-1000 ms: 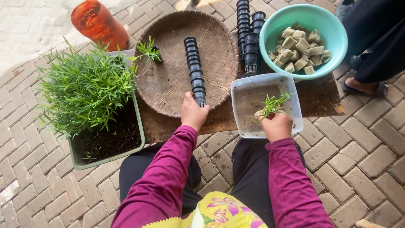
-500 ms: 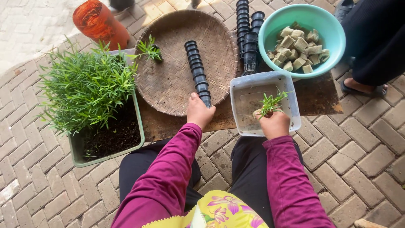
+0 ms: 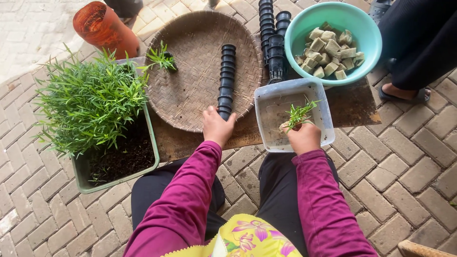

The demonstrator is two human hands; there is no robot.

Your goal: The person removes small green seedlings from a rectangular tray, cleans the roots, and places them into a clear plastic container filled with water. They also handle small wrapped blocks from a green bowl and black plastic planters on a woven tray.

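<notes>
My left hand (image 3: 216,126) grips the near end of a stack of small black pots (image 3: 226,78) lying on a round woven tray (image 3: 190,71). My right hand (image 3: 303,136) holds a small green seedling (image 3: 298,114) over a square grey tub (image 3: 273,93) with wet, muddy water inside. Both sleeves are magenta. A single seedling in a black pot (image 3: 163,58) sits at the tray's left edge.
A green planter (image 3: 81,173) full of leafy seedlings and dark soil stands at left. A teal bowl (image 3: 366,45) holds pale cubes. More black pot stacks (image 3: 271,35) lie behind the tub. An orange clay pot (image 3: 97,26) and another person's foot (image 3: 402,90) are nearby.
My left hand has slid slightly right and toward me along the pot stack's near end. The right hand stays over the tub with the seedling.
</notes>
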